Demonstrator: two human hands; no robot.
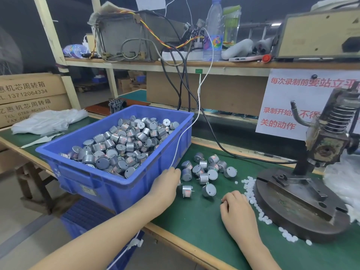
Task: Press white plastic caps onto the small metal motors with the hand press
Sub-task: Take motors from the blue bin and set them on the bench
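Observation:
Loose silver motors (204, 172) lie in a cluster on the green mat, with one motor (187, 191) on its side just right of my left hand (167, 184). That hand rests palm down by the front right corner of the blue bin (109, 178), its fingertips curled at the cluster's edge; what is under them is hidden. White plastic caps (251, 191) are strewn along the left rim of the hand press base (300, 207). My right hand (236, 208) sits knuckles up beside the caps, fingers curled under. The press head (329, 145) with its spring stands at the right.
The blue bin is heaped with several motors (120, 145). A white cable (187, 131) runs over its rim to my left wrist. Black cables (214, 141) cross the mat toward the press. A shelf of equipment (136, 36) hangs overhead, cardboard boxes (29, 94) stand left, plastic bags (48, 119) beside them.

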